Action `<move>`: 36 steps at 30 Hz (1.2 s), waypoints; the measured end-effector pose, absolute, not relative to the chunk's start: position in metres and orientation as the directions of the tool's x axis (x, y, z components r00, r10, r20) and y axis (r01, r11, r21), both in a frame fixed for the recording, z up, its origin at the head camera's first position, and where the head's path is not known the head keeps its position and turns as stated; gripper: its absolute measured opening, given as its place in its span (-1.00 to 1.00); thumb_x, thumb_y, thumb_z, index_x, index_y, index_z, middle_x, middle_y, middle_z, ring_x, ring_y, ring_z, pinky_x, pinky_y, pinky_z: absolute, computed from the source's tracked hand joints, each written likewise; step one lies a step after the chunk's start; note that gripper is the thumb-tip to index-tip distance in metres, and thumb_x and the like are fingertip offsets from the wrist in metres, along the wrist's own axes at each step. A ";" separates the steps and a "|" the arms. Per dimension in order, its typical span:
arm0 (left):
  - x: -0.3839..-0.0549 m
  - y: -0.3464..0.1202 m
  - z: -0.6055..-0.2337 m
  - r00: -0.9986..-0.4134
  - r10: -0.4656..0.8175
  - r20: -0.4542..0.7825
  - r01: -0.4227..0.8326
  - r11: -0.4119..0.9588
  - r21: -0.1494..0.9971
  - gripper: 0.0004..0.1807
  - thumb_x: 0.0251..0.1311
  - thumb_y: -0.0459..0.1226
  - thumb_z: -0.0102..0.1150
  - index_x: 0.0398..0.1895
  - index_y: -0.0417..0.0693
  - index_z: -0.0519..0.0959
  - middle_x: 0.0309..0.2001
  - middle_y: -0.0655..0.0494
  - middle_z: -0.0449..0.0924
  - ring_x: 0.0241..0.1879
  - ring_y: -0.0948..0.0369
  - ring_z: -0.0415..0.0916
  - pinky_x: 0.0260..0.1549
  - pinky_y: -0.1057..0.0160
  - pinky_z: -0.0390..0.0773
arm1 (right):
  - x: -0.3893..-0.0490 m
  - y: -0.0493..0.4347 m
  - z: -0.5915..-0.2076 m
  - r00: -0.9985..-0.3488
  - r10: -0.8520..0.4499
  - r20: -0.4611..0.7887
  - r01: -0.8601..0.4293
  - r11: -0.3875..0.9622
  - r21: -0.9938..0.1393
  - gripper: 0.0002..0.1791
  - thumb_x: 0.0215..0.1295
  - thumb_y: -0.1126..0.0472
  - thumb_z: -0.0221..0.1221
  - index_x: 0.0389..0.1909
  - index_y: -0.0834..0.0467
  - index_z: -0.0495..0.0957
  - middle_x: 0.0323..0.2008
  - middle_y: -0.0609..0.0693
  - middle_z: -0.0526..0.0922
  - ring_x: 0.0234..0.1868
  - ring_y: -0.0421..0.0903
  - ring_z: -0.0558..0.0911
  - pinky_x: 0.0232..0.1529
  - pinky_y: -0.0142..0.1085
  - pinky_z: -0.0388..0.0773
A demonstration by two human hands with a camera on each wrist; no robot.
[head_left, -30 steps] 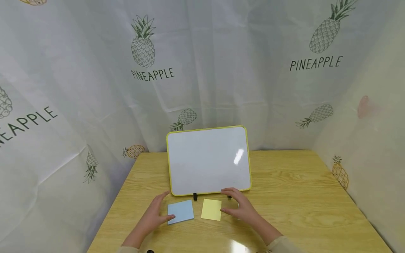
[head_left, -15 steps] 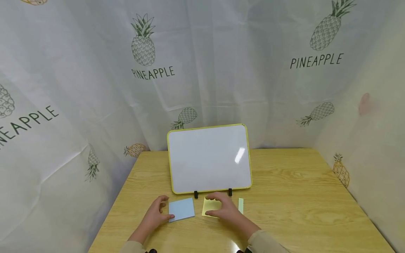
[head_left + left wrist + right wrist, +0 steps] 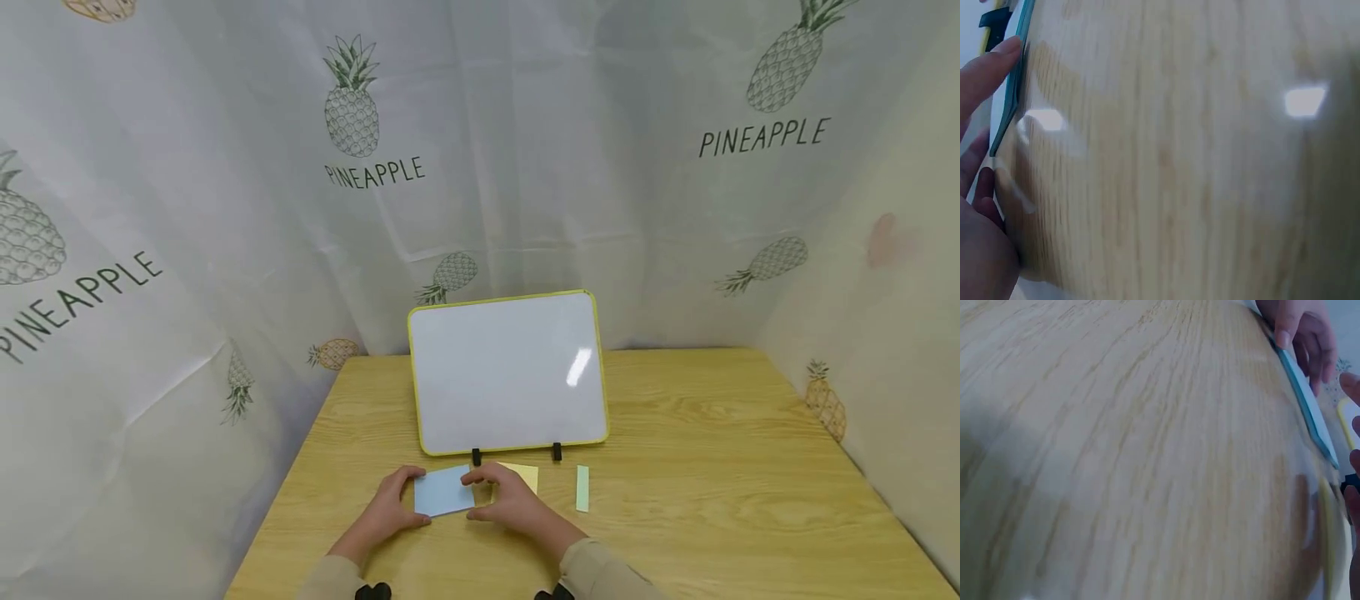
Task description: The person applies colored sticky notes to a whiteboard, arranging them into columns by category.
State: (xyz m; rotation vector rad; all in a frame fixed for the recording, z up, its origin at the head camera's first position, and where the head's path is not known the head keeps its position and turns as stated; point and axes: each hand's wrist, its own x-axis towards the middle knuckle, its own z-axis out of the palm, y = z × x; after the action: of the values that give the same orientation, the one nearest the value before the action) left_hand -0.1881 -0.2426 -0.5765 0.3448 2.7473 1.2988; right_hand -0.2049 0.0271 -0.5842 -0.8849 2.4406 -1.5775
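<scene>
A light-blue sticky note pad (image 3: 444, 491) lies on the table in front of the whiteboard. My left hand (image 3: 386, 507) grips its left end, thumb at the near edge and fingers at the far corner. In the right wrist view that thumb presses the edge of the blue pad (image 3: 1302, 394). My right hand (image 3: 513, 505) is at the pad's right end, fingers spread and curved; the right wrist view shows its fingers (image 3: 1355, 428) apart from the pad. Behind this hand lies a yellow sticky note pad (image 3: 528, 475), partly hidden.
A yellow-framed whiteboard (image 3: 510, 375) leans at the back on black feet (image 3: 557, 452). A narrow pale-green sticky strip (image 3: 582, 488) lies to the right. Pineapple-print curtain (image 3: 562, 167) surrounds the wooden table (image 3: 697, 467).
My right hand has moved left, from beside the green strip, across the yellow pad, to the blue pad's right end. My left hand has closed in on the blue pad's left end.
</scene>
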 end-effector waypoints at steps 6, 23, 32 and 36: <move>-0.187 -0.239 -0.584 -0.970 0.241 0.018 0.162 0.594 0.788 -0.20 -0.27 -0.26 0.63 0.14 -0.13 0.44 0.20 -0.17 0.39 0.26 -0.24 0.19 0.23 -0.27 0.10 | -0.203 0.028 -0.597 -0.835 -0.513 0.199 -0.403 0.325 -0.855 -0.47 -0.08 0.10 0.52 0.01 -0.01 0.65 -0.01 -0.22 0.60 0.09 -0.15 0.51 0.17 -0.18 0.39; -0.181 -0.249 -0.583 -0.968 0.244 -0.054 0.075 0.491 0.868 -0.42 0.00 -0.19 0.49 0.12 -0.06 0.52 0.16 0.03 0.50 0.33 -0.14 0.20 0.29 -0.21 0.05 | -0.191 0.028 -0.605 -0.830 -0.490 0.266 -0.424 0.245 -0.872 -0.53 -0.09 0.15 0.51 -0.07 -0.06 0.66 -0.07 -0.24 0.59 0.00 -0.21 0.52 0.09 -0.25 0.43; -0.188 -0.248 -0.585 -0.978 0.206 -0.018 0.082 0.467 0.880 -0.60 0.14 -0.23 0.38 0.05 -0.08 0.55 0.04 0.10 0.60 0.21 -0.01 0.38 0.26 -0.03 0.21 | -0.200 0.027 -0.601 -0.830 -0.512 0.222 -0.330 0.130 -0.935 -0.58 -0.08 0.27 0.50 -0.27 0.10 0.46 -0.03 -0.10 0.64 0.09 -0.13 0.52 0.20 -0.23 0.33; -0.192 -0.246 -0.586 -0.982 0.189 -0.010 0.073 0.428 0.901 -0.61 0.17 -0.30 0.35 0.05 -0.14 0.54 0.02 0.05 0.62 0.14 0.06 0.46 0.22 0.13 0.28 | -0.205 0.028 -0.600 -0.809 -0.530 0.253 -0.360 0.107 -0.927 -0.67 -0.06 0.26 0.49 -0.31 0.05 0.55 -0.03 -0.11 0.63 0.08 -0.12 0.52 0.21 -0.20 0.33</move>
State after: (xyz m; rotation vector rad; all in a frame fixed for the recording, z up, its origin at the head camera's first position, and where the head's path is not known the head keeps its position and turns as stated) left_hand -0.1916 -0.2462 -0.5859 0.2355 2.5605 1.6073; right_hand -0.2045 0.0276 -0.6002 -0.9030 2.2261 -1.7953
